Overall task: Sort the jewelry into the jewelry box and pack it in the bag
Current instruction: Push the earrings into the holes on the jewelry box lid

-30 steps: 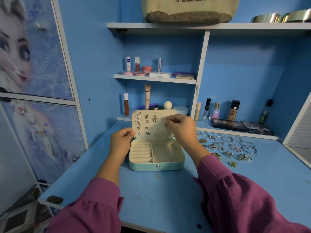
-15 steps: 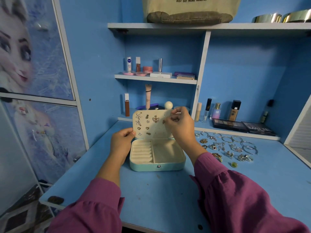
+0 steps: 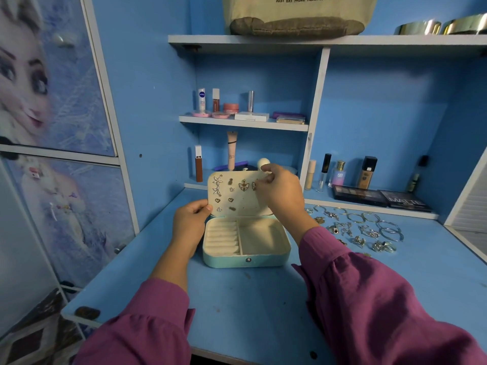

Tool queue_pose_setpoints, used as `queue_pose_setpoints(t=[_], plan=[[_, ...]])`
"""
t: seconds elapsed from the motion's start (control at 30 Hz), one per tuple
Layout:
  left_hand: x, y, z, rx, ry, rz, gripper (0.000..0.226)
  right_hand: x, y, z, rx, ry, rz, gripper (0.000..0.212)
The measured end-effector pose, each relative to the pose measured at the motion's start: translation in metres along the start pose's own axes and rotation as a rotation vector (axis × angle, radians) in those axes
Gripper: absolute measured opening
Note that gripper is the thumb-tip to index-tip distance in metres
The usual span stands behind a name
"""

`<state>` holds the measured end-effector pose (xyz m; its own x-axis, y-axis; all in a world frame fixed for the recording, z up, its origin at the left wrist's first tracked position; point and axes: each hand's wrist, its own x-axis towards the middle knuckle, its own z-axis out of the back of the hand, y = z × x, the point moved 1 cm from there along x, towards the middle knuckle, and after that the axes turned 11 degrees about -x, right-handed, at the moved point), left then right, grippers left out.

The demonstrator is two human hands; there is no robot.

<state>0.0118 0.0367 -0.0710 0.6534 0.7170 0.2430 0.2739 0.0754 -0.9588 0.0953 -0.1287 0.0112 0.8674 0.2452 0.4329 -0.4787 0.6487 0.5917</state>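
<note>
A person's left hand [image 3: 190, 222] grips the left edge of the upright lid [image 3: 238, 194] of a jewelry box [image 3: 246, 243] open mid-desk [image 3: 253, 306]. The right hand [image 3: 279, 192] pinches the lid's top right corner beside a butterfly earring [image 3: 243, 185]. Loose jewelry [image 3: 361, 227] lies near the desk's right edge; the bag [image 3: 297, 14] sits on the top shelf.

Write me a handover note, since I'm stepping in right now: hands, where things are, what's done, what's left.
Left hand grips the lower left edge of the jewelry box lid.
Right hand pinches at the lid's top right, by a butterfly earring.
Jewelry box stands open on the desk, its tray compartments empty.
Done: several earrings pinned in the lid.
Left: rings and bangles to the box's right, closing, packing in the bag on the top shelf.
</note>
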Motion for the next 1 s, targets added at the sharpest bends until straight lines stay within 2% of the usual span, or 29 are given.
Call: queue_pose_setpoints(t=[0.1,0.17,0.4,0.63,1.0], plan=[[0.000,-0.001,0.000,0.002,0.000,-0.005,0.019,0.001,0.002,0.005,-0.146,0.013,0.007,0.032],[-0.001,-0.001,0.000,0.002,0.001,-0.005,0.019,0.001,0.002,0.007,-0.132,0.034,-0.009,0.030],[-0.002,-0.003,0.000,0.003,0.001,0.001,0.019,0.000,-0.003,0.004,0.441,0.112,-0.185,0.023],[-0.006,-0.008,-0.002,0.001,-0.008,0.006,0.020,-0.005,-0.005,0.011,0.616,0.152,-0.200,0.011],[-0.010,-0.013,-0.001,0.001,0.024,-0.005,0.016,-0.016,-0.005,0.022,0.712,0.218,-0.266,0.017]])
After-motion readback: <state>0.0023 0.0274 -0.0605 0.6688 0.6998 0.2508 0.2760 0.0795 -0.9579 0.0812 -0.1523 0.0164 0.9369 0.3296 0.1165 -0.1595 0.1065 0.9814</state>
